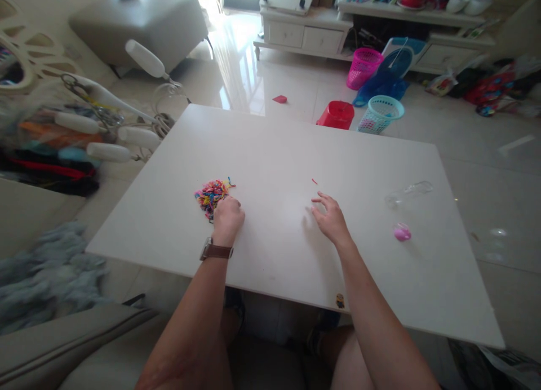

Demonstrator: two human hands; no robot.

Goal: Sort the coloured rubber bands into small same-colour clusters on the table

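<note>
A heap of small, thin, many-coloured bands (210, 196) lies on the left half of the white table (270, 153). At its right edge is my left hand (229, 214), fingers curled in and closed; what they hold, if anything, is hidden. This wrist wears a watch with a brown strap (220, 251). Just beyond the fingertips of my right hand (328, 214) lies a single small red strip (314, 181). That hand is open, its fingers apart and nothing in them.
On the table's right side are a clear plastic bottle-like container (408, 194) and a pink rounded object (402, 232). A small sticker (340, 301) marks the near edge. Past the far edge stand a red bin (337, 115) and a light-blue basket (381, 114). A white lamp (146, 58) stands left.
</note>
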